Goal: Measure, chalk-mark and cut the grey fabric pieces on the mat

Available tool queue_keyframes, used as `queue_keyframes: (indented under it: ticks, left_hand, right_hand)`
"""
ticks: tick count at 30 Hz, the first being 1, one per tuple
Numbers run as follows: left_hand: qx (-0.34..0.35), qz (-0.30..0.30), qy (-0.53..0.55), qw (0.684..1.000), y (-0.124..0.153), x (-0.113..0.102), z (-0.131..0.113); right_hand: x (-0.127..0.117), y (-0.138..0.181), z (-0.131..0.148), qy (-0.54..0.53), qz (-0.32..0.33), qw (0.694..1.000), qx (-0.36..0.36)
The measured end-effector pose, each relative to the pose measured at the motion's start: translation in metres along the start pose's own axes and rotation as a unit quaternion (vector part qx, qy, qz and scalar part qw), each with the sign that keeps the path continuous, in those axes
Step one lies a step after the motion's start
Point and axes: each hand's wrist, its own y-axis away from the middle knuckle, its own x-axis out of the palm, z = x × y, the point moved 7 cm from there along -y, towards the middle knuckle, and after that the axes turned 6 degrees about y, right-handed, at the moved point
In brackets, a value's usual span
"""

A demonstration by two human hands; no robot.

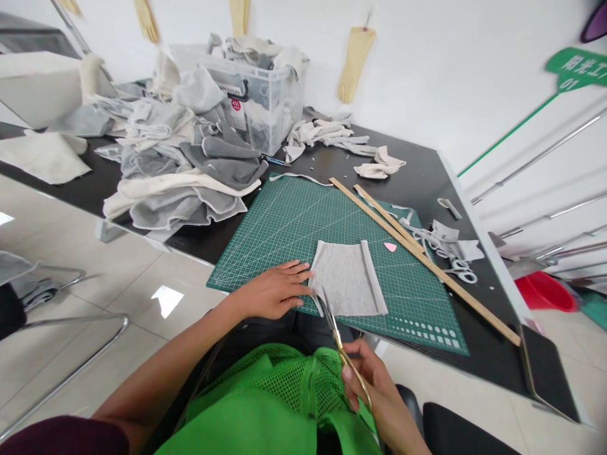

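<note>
A grey piece of fabric (346,278) with a curled right edge lies near the front of the green cutting mat (279,221). My left hand (275,291) rests flat, fingers spread, its fingertips at the fabric's left edge. In my right hand (367,376) are gold-handled scissors (337,335), gripped by the handles. Their blades point away from me and meet the fabric at its lower left, where a narrow strip hangs beside them. How far apart the blades are is hard to make out. A small pink piece of chalk (390,247) lies right of the fabric.
Two wooden rulers (455,287) cross the mat's right side. Fabric scraps (443,240) and white-handled scissors (462,270) lie beyond them. Heaped cloths (184,164) and a filled plastic bin (270,107) stand at the back left. A phone (547,373) lies at the right corner.
</note>
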Motion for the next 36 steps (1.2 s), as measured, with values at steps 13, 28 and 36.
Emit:
queue_keyframes:
  ticks: [13, 28, 36]
  left_hand:
    - [-0.013, 0.002, 0.031, 0.999, 0.002, -0.002, 0.002]
    - [-0.018, -0.045, -0.005, 0.999, 0.003, -0.007, -0.005]
    - [-0.022, -0.045, -0.006, 0.999, 0.004, -0.008, -0.005]
  right_hand:
    - [0.035, -0.027, 0.01, -0.048, -0.042, 0.997, -0.032]
    - [0.042, -0.024, 0.007, -0.06, -0.068, 0.995, -0.032]
    - [0.045, -0.037, 0.022, -0.042, -0.068, 0.996, -0.043]
